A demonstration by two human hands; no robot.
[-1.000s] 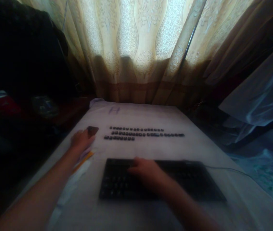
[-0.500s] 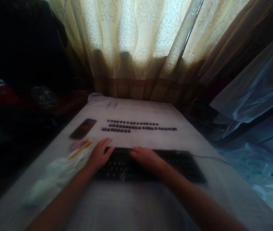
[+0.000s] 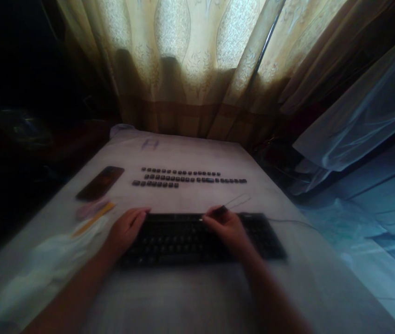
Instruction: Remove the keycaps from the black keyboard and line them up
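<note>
A black keyboard lies flat on the white-covered table, its cable running off to the right. My left hand is closed at the keyboard's upper left corner, fingers together and gripping that edge. Over the right half of the keyboard, my right hand pinches a wire keycap puller. The puller's dark handle sits between the fingers, and its two thin wires stick out up and to the right. Beyond the keyboard, several loose black keycaps are laid out in three rows.
A phone lies at the left of the table. Nearer me are a yellow-orange strip, a pinkish item and a crumpled white plastic bag. A patterned curtain hangs behind; cloths hang at the right.
My right hand has moved right along the keyboard and now shows the keycap puller with its wires out. My left hand has closed from spread fingers. The view has shifted slightly.
</note>
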